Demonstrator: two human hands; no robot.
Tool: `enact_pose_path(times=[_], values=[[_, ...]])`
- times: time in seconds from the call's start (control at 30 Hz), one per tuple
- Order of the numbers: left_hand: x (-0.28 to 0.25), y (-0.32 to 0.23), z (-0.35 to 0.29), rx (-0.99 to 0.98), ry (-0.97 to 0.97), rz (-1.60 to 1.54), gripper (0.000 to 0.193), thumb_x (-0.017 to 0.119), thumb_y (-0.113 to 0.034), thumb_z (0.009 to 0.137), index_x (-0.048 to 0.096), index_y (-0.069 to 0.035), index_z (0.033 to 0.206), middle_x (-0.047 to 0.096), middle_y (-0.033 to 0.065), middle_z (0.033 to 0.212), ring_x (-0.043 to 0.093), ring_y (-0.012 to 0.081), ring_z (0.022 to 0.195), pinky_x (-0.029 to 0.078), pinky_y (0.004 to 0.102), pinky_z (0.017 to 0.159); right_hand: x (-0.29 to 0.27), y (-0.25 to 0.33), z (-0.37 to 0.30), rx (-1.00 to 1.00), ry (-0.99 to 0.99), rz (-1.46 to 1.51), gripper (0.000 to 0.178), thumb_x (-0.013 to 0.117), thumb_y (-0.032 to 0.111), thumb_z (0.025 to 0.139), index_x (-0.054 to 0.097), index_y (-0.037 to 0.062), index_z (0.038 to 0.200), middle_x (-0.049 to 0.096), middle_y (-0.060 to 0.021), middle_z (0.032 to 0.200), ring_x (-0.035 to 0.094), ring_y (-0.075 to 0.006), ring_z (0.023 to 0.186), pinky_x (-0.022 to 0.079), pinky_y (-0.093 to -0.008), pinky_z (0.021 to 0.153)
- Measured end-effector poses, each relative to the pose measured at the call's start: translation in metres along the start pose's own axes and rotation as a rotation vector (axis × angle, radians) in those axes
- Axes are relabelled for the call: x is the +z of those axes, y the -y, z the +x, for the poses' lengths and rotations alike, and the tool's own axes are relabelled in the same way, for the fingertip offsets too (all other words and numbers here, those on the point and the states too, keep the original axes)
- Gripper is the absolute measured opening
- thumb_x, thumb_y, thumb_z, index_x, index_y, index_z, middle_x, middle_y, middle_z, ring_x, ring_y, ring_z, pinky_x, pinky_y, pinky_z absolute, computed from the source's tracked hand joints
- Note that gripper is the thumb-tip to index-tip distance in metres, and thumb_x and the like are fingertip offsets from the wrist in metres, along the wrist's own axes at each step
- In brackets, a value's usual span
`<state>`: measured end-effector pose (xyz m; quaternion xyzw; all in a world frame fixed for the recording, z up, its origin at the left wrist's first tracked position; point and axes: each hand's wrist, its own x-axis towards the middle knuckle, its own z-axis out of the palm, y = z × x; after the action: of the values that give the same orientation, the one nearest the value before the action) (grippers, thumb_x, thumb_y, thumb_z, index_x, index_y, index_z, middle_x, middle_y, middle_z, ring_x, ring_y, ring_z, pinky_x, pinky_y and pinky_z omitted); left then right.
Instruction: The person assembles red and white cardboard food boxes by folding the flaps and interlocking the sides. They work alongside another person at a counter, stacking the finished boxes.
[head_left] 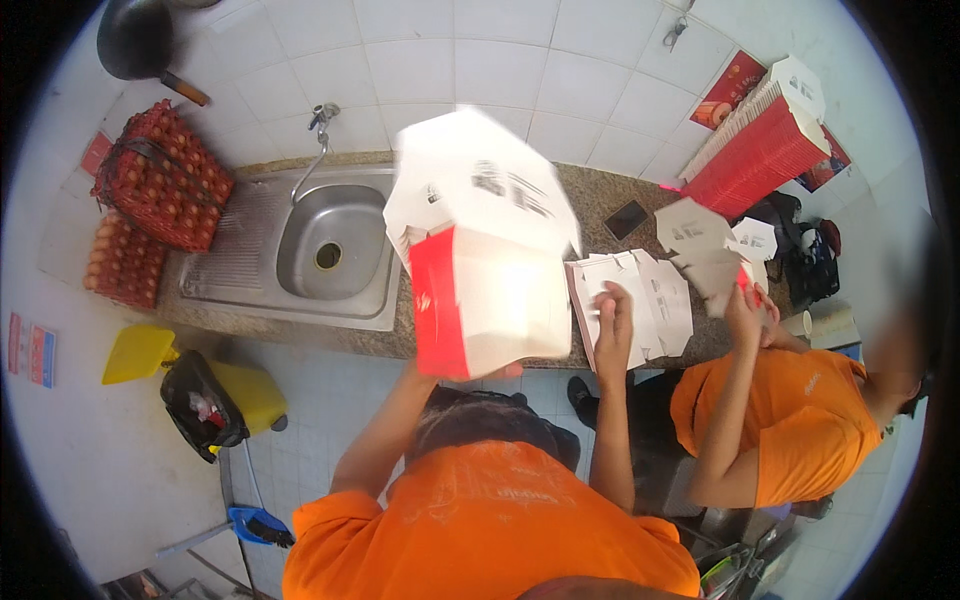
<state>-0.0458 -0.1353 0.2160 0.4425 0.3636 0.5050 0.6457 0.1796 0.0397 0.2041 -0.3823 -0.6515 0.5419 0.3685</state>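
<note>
My left hand (502, 372) is under a partly folded red and white paper food carton (512, 300), and its fingertips show along the carton's lower edge. The carton is raised high in front of me with its large white flaps open at the top. My right hand (612, 325) is beside it, at a stack of flat, unfolded white cartons (655, 305) on the counter. Its fingers are loosely bent and apart, with nothing visible in them; whether they touch the stack I cannot tell.
A co-worker's hands (750, 312) hold another carton (712, 265) at the right. Behind stands a tall row of nested red cartons (755, 150). A phone (626, 220) lies on the granite counter (590, 190). Leftward are a steel sink (388, 270), eggs in red netting (165, 175) and a yellow bin (248, 390).
</note>
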Motion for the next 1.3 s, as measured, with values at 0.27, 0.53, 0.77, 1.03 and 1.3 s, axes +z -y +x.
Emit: enact_pose_path(times=[0.27, 0.53, 0.77, 1.03, 1.3], values=[[-0.023, -0.024, 0.001, 0.383, -0.583, 1.137, 0.071, 0.084, -0.024, 0.08, 0.052, -0.002, 0.139, 0.056, 0.0194, 0.137, 0.059, 0.0342, 0.123, 0.049, 0.0435, 0.102, 0.073, 0.047, 0.084, -0.138, 0.429, -0.228, 0.041, 0.074, 0.02, 0.09, 0.065, -0.0013, 0.125, 0.074, -0.0133, 0.107, 0.069, -0.016, 0.096, 0.054, -0.0345, 0.085], [-0.069, -0.009, -0.011, 0.396, -0.613, 1.294, 0.036, 0.082, -0.015, 0.082, 0.071, -0.009, 0.116, 0.068, 0.0147, 0.118, 0.063, 0.0357, 0.113, 0.05, 0.0427, 0.095, 0.13, 0.026, 0.199, -0.312, 0.668, -1.048, 0.053, 0.075, 0.016, 0.08, 0.061, 0.0059, 0.13, 0.07, -0.0209, 0.115, 0.067, -0.0393, 0.107, 0.054, -0.049, 0.09], [-0.073, -0.009, 0.002, 0.456, -0.65, 1.195, 0.016, 0.086, -0.012, 0.077, 0.073, -0.005, 0.084, 0.069, 0.0082, 0.086, 0.065, 0.0268, 0.089, 0.05, 0.0374, 0.08, 0.116, 0.02, 0.193, -0.29, 0.366, -1.113, 0.057, 0.07, 0.006, 0.08, 0.049, 0.0084, 0.132, 0.071, -0.0199, 0.106, 0.07, -0.0387, 0.099, 0.056, -0.0492, 0.081], [-0.079, -0.018, 0.008, 0.497, -0.618, 1.355, 0.014, 0.086, -0.016, 0.075, 0.075, -0.008, 0.077, 0.07, 0.0034, 0.082, 0.061, 0.0262, 0.098, 0.042, 0.0418, 0.094, 0.119, 0.022, 0.17, -0.762, 0.016, -1.092, 0.062, 0.075, 0.013, 0.082, 0.048, 0.007, 0.138, 0.072, -0.0184, 0.101, 0.071, -0.0393, 0.094, 0.055, -0.0502, 0.079], [-0.072, -0.007, 0.007, 0.567, -0.712, 1.562, 0.019, 0.087, -0.029, 0.071, 0.074, -0.016, 0.075, 0.069, -0.0031, 0.092, 0.055, 0.0253, 0.109, 0.03, 0.0471, 0.104, 0.129, 0.053, 0.054, -0.438, 0.82, -0.781, 0.044, 0.068, 0.03, 0.091, 0.056, 0.0007, 0.121, 0.07, -0.0216, 0.088, 0.069, -0.0411, 0.088, 0.053, -0.0518, 0.078]])
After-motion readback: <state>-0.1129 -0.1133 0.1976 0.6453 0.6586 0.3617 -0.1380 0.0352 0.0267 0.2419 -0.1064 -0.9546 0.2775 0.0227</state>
